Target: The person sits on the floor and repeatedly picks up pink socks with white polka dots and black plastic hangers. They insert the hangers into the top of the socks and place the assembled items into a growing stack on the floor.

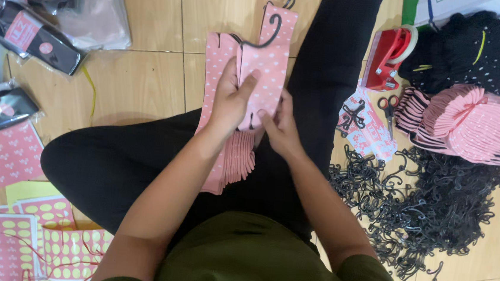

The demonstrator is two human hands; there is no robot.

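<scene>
Both hands [232,97] [280,128] close together, fingers pinched.

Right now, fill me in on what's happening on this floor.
A person sits cross-legged on a tiled floor, holding a pink patterned sock card with a black plastic hook at its top. The left hand grips the card's left edge, and the right hand pinches its lower end. A stack of pink cards lies on the lap beneath. To the right sit a heap of black hooks, bundled pink socks, scissors and a red tape dispenser.
</scene>
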